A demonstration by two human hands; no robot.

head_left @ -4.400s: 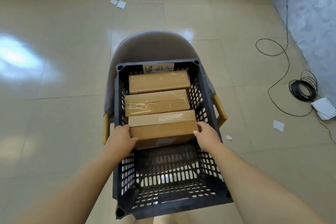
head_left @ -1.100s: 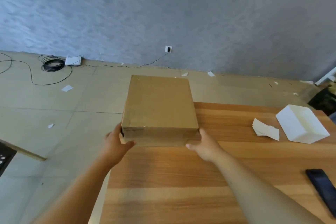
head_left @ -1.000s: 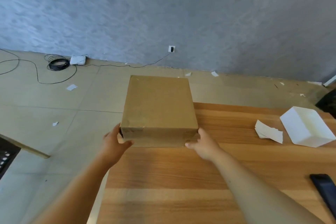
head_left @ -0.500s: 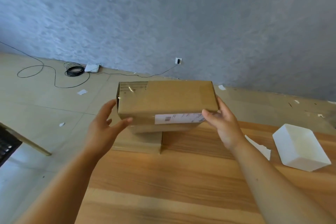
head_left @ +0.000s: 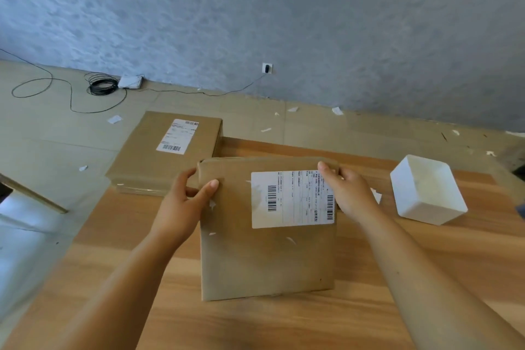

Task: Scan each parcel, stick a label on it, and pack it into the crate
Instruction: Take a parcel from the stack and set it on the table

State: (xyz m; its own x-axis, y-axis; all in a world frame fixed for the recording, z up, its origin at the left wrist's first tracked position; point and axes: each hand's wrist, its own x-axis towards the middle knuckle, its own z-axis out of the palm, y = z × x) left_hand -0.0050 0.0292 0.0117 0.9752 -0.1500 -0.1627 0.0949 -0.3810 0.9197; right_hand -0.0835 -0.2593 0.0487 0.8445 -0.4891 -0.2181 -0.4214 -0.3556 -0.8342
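While both hands grasp it, the parcel [head_left: 267, 250] sits at the middle of the wooden worktop [head_left: 369, 278], broad face up. Whether its near edge rests on the wood I cannot tell.

- Left hand [head_left: 181, 204]: clamped on the parcel's left edge near the far corner, thumb flat on the top face, fingers curled round the side.
- Right hand [head_left: 349, 193]: gripping the far right corner, fingertips over the far edge.
- Shipping label [head_left: 292, 199]: white, with barcodes, stuck on the far half of the top face, between the two hands.
- Second parcel [head_left: 159, 162]: flat brown box on the worktop's far left corner, just beyond the left hand, its own white label [head_left: 177, 136] facing up.
- White box [head_left: 426, 190]: open-topped, right of the right hand and well apart from both parcels. Only white shows inside; contents cannot be made out.
- Paper scrap [head_left: 376, 196]: on the worktop, partly hidden behind the right hand.
- Floor [head_left: 341, 133]: tiled, strewn with small paper bits; a coiled black cable [head_left: 99, 85] lies by the grey wall.
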